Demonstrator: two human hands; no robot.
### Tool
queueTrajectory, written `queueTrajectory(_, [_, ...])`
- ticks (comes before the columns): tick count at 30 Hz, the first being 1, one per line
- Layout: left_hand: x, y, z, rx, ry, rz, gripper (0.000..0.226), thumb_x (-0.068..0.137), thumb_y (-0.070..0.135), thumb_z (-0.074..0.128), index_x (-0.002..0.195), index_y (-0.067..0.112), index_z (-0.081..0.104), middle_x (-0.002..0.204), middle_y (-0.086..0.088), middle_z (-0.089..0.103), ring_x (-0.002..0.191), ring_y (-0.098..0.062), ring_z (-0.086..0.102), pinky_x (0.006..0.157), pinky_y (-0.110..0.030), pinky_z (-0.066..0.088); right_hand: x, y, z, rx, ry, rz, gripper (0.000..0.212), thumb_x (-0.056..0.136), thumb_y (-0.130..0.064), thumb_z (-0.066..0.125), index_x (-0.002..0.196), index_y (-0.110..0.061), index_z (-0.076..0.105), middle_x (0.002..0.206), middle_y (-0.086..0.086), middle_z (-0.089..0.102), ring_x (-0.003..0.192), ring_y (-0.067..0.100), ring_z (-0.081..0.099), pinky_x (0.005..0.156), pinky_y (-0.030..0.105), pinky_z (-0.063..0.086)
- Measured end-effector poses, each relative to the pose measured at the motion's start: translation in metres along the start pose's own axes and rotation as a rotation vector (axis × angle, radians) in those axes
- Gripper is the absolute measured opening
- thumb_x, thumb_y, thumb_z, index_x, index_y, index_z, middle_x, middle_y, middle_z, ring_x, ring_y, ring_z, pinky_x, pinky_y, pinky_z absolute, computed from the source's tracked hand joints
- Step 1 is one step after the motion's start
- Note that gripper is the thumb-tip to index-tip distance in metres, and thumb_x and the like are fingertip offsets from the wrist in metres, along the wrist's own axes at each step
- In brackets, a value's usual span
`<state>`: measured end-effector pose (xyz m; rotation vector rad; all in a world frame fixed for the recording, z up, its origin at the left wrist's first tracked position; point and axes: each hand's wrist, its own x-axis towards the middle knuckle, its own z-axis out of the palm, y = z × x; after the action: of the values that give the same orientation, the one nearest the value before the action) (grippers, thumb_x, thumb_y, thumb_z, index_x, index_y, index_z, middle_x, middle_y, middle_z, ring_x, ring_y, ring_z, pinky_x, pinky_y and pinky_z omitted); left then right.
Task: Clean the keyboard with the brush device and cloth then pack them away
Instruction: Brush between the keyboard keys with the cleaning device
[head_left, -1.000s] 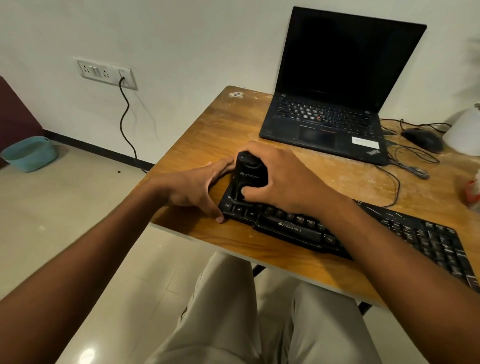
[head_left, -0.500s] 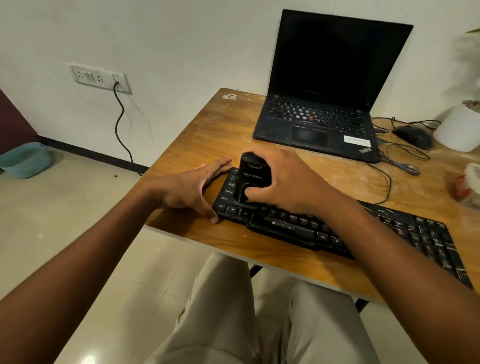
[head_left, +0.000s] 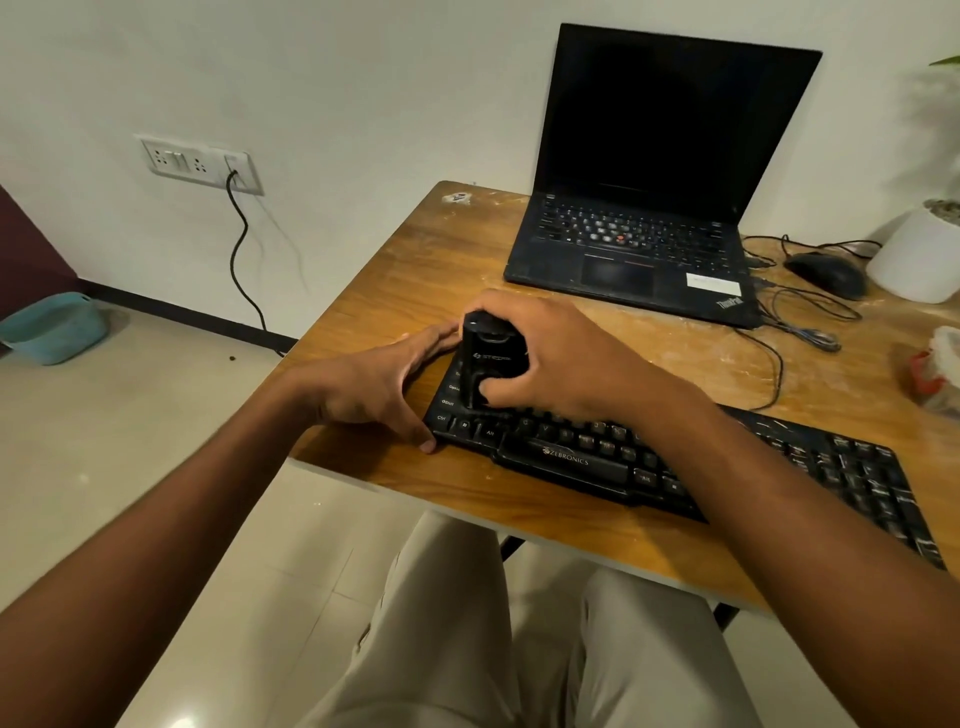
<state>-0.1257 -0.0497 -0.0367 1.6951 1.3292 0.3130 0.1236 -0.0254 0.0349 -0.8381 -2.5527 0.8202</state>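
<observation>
A black Zebronics keyboard (head_left: 597, 460) lies slanted across the near part of the wooden table (head_left: 405, 270). My right hand (head_left: 550, 358) grips a black upright brush device (head_left: 483, 358) that stands on the keyboard's left end. My left hand (head_left: 384, 384) lies flat with straight fingers against the keyboard's left edge, thumb at its front corner. The device's lower end is hidden among the keys. No cloth is in sight.
An open black laptop (head_left: 639, 244) stands at the back of the table. To its right are a black mouse (head_left: 826, 273) with tangled cables, a white pot (head_left: 919, 254) and a crumpled wrapper (head_left: 940, 374). A teal basin (head_left: 52, 327) sits on the floor at left.
Both hands keep their hold. The device has shifted only slightly on the keyboard's left end, and the camera has drifted a little.
</observation>
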Motion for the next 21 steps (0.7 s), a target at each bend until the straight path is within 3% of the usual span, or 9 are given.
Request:
queueTrajectory(2, [-0.002,0.002,0.001,0.011,0.021,0.004,0.114,0.058,0.026,0.102,0.142,0.059,0.033,0.141,0.023,0.052,0.138,-0.011,0.044,0.121,-0.048,0.036,0.007,-0.005,0.013,0.067,0.021,-0.022,0.045,0.080,-0.018,0.081,0.117,-0.030,0.059,0.097,-0.010,0.066,0.085,0.007,0.064,0.069,0.025,0.056])
queueTrajectory(4, [-0.003,0.004,0.002,0.028,0.021,0.005,0.103,0.059,0.026,0.101,0.131,0.064,0.037,0.133,0.029,0.055,0.139,-0.014,0.043,0.123,-0.049,0.033,0.010,-0.005,0.024,0.064,0.009,-0.014,0.049,0.079,-0.020,0.081,0.121,-0.029,0.059,0.099,-0.008,0.067,0.086,0.008,0.065,0.072,0.031,0.059])
queueTrajectory(6, [-0.001,0.001,0.000,0.027,0.012,0.011,0.112,0.057,0.031,0.102,0.141,0.060,0.034,0.140,0.022,0.053,0.139,-0.016,0.044,0.121,-0.049,0.037,0.008,-0.003,0.022,0.008,-0.015,0.007,0.052,0.078,-0.023,0.082,0.123,-0.031,0.057,0.101,-0.008,0.066,0.088,0.010,0.065,0.074,0.034,0.060])
queueTrajectory(8, [-0.001,0.000,-0.001,0.015,0.006,-0.004,0.132,0.055,0.034,0.103,0.153,0.060,0.018,0.153,0.012,0.043,0.139,-0.017,0.044,0.119,-0.050,0.040,0.001,0.001,0.010,-0.045,-0.076,0.045,0.050,0.078,-0.023,0.083,0.117,-0.037,0.055,0.100,-0.012,0.064,0.087,0.008,0.064,0.071,0.030,0.059])
queueTrajectory(11, [-0.002,0.001,0.000,0.005,-0.006,-0.032,0.144,0.054,0.033,0.101,0.155,0.064,0.003,0.162,0.011,0.029,0.144,-0.019,0.036,0.122,-0.050,0.035,-0.008,0.005,-0.008,-0.114,-0.141,0.087,0.045,0.078,-0.023,0.084,0.107,-0.037,0.053,0.096,-0.014,0.062,0.082,0.005,0.062,0.064,0.022,0.053])
queueTrajectory(14, [0.000,0.000,0.000,0.026,-0.003,-0.020,0.145,0.051,0.041,0.102,0.157,0.061,0.005,0.163,0.014,0.030,0.150,-0.019,0.030,0.125,-0.052,0.029,-0.002,0.002,-0.005,-0.038,-0.020,0.087,0.042,0.078,-0.023,0.084,0.110,-0.030,0.057,0.096,-0.010,0.062,0.081,0.007,0.063,0.061,0.021,0.052])
queueTrajectory(17, [0.000,0.000,0.000,0.035,0.014,0.010,0.129,0.052,0.041,0.103,0.152,0.057,0.023,0.152,0.016,0.045,0.144,-0.016,0.040,0.121,-0.052,0.036,0.007,-0.006,0.017,0.045,0.105,0.041,0.050,0.078,-0.023,0.082,0.120,-0.030,0.056,0.097,-0.011,0.061,0.082,0.006,0.062,0.060,0.019,0.052])
queueTrajectory(19, [0.000,0.001,0.001,0.030,0.018,0.016,0.117,0.056,0.035,0.102,0.145,0.059,0.030,0.145,0.020,0.050,0.140,-0.013,0.043,0.120,-0.049,0.037,0.009,-0.005,0.030,0.064,0.115,0.029,0.053,0.078,-0.023,0.082,0.124,-0.028,0.056,0.095,-0.012,0.062,0.082,0.005,0.062,0.060,0.018,0.051])
queueTrajectory(21, [0.000,0.000,0.000,0.029,0.013,0.022,0.127,0.055,0.038,0.103,0.152,0.058,0.023,0.150,0.021,0.046,0.147,-0.018,0.036,0.123,-0.052,0.032,0.005,-0.002,0.030,0.038,0.083,0.073,0.051,0.079,-0.024,0.082,0.122,-0.029,0.056,0.094,-0.012,0.062,0.081,0.005,0.063,0.060,0.016,0.049])
